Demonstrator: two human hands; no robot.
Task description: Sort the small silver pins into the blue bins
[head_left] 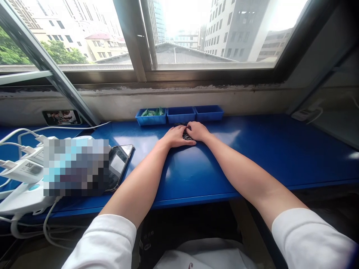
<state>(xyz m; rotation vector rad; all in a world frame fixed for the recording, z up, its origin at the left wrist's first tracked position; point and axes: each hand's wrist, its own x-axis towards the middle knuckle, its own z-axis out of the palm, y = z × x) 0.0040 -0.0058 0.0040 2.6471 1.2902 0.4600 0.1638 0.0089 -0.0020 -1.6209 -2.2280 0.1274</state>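
My left hand (176,136) and my right hand (198,131) lie close together on a blue bench top (196,172), their fingertips meeting. Between and partly under them is a small dark, shiny object (186,136), mostly hidden by the fingers, so I cannot tell what it is. Whether either hand grips it is also unclear. Just behind my hands stand three blue plastic bins in a row. The left bin (150,116) holds green items (152,112), while the middle bin (181,114) and right bin (209,112) show no visible contents.
A black smartphone (119,166) lies left of my left forearm beside a pixelated, blurred object (75,167). White chargers and cables (19,172) crowd the far left. A second phone (61,117) leans at the back. A window frame (146,76) borders the bench's far side.
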